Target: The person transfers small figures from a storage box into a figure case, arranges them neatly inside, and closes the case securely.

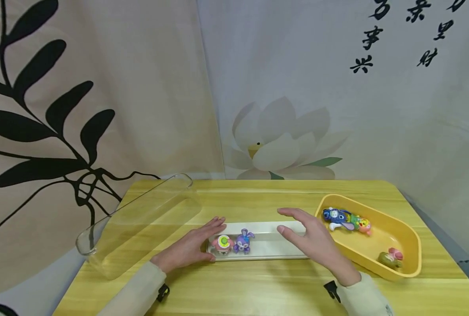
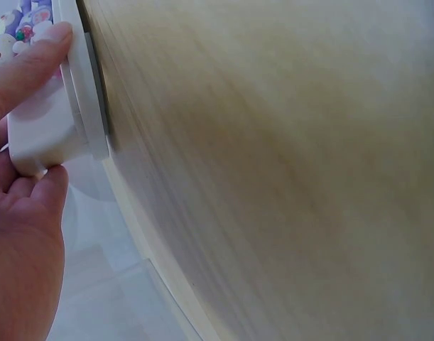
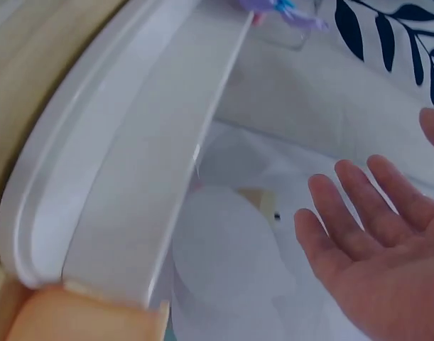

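A long white stepped display base (image 1: 274, 250) lies at the middle of the table. Two small toy figures stand at its left end: a pink one (image 1: 223, 244) with a round yellow-green top and a purple long-eared one (image 1: 243, 241). My left hand (image 1: 193, 245) grips that end, its thumb along the near edge and the other fingers round the end; the left wrist view shows the thumb (image 2: 39, 64) against the base. Over the right part of the base, my right hand (image 1: 317, 241) holds nothing, its fingers spread apart in the right wrist view.
A clear plastic cover (image 1: 139, 224) lies slantwise at the table's left. To the right, a yellow tub (image 1: 377, 254) holds a blue figure (image 1: 337, 217), a green-and-pink one (image 1: 361, 223) and an olive one (image 1: 390, 259). A printed cloth (image 1: 159, 87) hangs behind the wooden table (image 1: 258, 289).
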Demonstrator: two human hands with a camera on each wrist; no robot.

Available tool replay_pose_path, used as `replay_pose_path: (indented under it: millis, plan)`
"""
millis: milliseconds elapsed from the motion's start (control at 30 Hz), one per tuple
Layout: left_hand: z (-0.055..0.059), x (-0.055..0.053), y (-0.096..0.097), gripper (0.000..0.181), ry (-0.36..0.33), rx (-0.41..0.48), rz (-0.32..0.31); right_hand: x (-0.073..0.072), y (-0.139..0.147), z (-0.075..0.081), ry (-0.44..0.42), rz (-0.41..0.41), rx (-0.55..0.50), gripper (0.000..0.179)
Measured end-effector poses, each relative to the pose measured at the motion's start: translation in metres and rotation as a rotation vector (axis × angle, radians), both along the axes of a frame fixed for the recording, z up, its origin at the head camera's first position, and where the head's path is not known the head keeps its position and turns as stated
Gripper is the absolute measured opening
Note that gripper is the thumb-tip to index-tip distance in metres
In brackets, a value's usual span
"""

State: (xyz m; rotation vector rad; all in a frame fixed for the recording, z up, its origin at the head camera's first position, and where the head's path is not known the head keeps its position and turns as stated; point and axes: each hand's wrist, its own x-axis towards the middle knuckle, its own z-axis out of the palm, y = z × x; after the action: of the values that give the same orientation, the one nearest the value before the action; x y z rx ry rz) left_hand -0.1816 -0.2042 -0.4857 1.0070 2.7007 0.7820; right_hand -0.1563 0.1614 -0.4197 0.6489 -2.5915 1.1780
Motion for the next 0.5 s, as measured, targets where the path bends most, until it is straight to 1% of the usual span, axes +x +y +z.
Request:
replay_pose_path:
  millis: [167,367,500]
  plan:
    - [0.001,0.000,0.000,0.097,-0.001,0.002,-0.009,0.002,0.025,0.005,-0.017,-0.051,-0.020,0.042]
    - [-0.001,-0.001,0.000,0.097,0.008,0.001,-0.009,0.005,0.053,0.010,-0.023,-0.118,-0.015,0.039]
    - [-0.001,0.000,0.000,0.097,0.008,-0.004,-0.002,0.008,0.073,0.014,-0.098,-0.174,-0.047,0.040]
